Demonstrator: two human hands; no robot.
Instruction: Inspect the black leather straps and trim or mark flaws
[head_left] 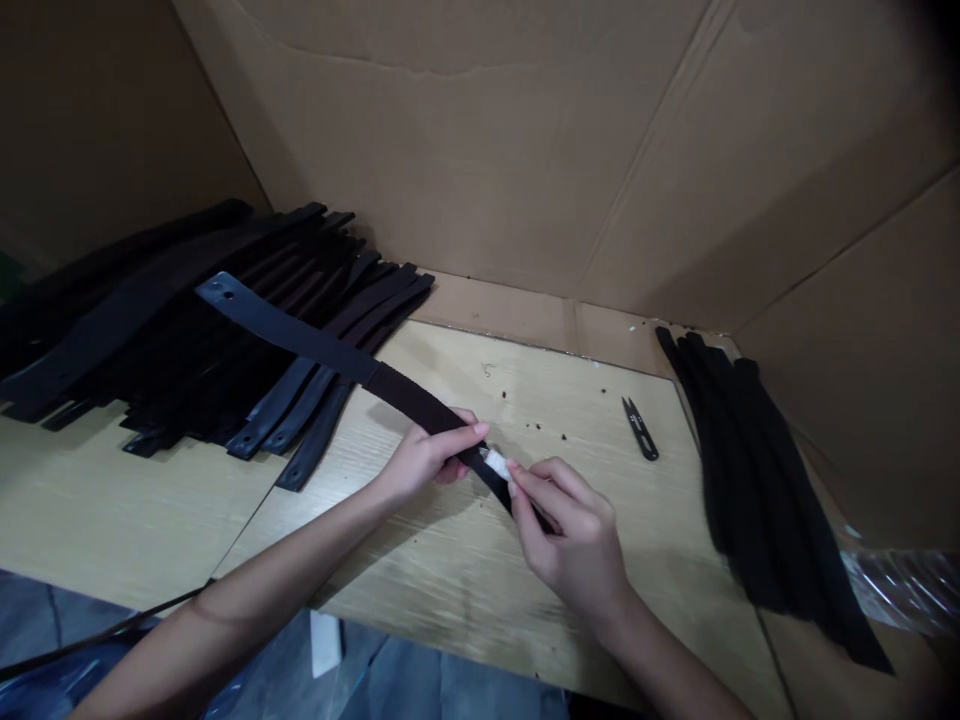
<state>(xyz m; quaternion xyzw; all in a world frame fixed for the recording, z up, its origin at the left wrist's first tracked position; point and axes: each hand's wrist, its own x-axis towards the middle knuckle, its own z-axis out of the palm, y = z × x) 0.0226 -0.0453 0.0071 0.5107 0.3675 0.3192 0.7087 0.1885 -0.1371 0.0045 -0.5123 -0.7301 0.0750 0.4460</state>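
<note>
My left hand (431,455) grips a long black strap (315,345) near its lower end and holds it above the wooden table (450,570). The strap rises up and to the left, and its far tip has a punched hole. My right hand (574,540) pinches a small white piece (496,462) on the strap, right beside the left fingers, with the strap's end running under its palm.
A large pile of black straps (172,320) lies at the back left. Another bundle of black straps (757,470) lies at the right. Small black thread snips (640,428) rest on the table between them. Cardboard walls (525,150) enclose the back and sides.
</note>
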